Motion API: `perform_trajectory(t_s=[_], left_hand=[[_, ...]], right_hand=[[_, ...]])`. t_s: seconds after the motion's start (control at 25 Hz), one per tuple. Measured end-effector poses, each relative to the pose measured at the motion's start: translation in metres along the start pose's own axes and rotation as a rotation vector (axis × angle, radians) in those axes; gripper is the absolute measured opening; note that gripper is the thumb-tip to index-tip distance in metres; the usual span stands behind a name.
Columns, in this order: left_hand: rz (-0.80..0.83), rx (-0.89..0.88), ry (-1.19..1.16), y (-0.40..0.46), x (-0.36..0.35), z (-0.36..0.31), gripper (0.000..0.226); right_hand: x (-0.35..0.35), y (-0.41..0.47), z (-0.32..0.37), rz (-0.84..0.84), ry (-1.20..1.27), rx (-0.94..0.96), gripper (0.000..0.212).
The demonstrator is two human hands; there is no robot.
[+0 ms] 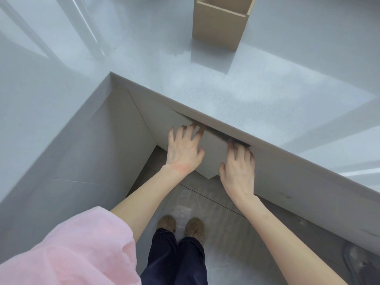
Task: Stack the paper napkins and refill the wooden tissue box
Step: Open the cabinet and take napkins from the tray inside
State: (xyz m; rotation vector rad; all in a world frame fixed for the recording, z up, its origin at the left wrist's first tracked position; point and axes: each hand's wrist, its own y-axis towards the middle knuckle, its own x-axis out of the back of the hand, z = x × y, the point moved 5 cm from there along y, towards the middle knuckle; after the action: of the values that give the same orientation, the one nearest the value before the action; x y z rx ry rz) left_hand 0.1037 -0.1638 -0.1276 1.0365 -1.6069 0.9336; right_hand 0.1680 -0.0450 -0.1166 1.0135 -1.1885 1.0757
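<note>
A pale grey speckled tabletop [205,83] is seen from above, running in an L around the person. The wooden box [221,25] is stood upright on it at about 12 o'clock, well apart from both hands; its top is open and its inside cannot be made out. No napkins are seen.

Below the tabletop edge, a white drawer front [213,159] is tilted slightly out, with a dark gap shown between its top and the underside of the tabletop. The left hand [183,151] is laid against the drawer front at about 11 o'clock from the picture's centre, its fingers [194,130] spread and reaching up into the gap; the grip is wide and nothing is held. The right hand [239,171] is placed just beside it, toward 3 o'clock, with its fingertips curled over the top edge of the drawer front, so a narrow grip is kept on that edge.

At 6 o'clock, dark trousers [174,260] and brown shoes [181,225] are seen on a grey tiled floor [226,212]. A pink sleeve [67,249] fills the corner at 7 o'clock.
</note>
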Motion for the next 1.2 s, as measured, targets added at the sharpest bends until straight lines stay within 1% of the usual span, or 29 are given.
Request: perform_trajectory(t_s=[0.2,0.36,0.44,0.56,0.68,0.84,1.04,1.2], left_hand=[[-0.031,0.083,0.005,-0.012,0.008,0.003,0.041],[-0.043,0.097,0.027,-0.033,0.012,0.013,0.036],[-0.028,0.1,0.05,-0.048,0.013,0.023,0.036],[-0.014,0.124,0.061,-0.07,0.018,0.039,0.034],[0.025,0.125,0.053,-0.085,0.018,0.048,0.037],[0.072,0.122,0.034,-0.103,0.019,0.071,0.044],[0.117,0.102,-0.04,-0.128,0.024,0.105,0.047],[0.146,0.087,-0.007,-0.145,0.031,0.135,0.048]], right_hand=[[0.002,-0.005,0.007,0.061,0.227,-0.028,0.029],[0.001,-0.024,0.019,0.139,0.354,0.016,0.023],[-0.001,-0.04,0.032,0.195,0.396,0.041,0.023],[-0.003,-0.061,0.054,0.275,0.366,0.121,0.025],[-0.005,-0.076,0.069,0.327,0.376,0.142,0.026],[-0.01,-0.095,0.095,0.378,0.44,0.12,0.03],[-0.019,-0.123,0.139,0.351,0.505,0.082,0.036],[-0.025,-0.146,0.185,0.382,0.587,-0.027,0.048]])
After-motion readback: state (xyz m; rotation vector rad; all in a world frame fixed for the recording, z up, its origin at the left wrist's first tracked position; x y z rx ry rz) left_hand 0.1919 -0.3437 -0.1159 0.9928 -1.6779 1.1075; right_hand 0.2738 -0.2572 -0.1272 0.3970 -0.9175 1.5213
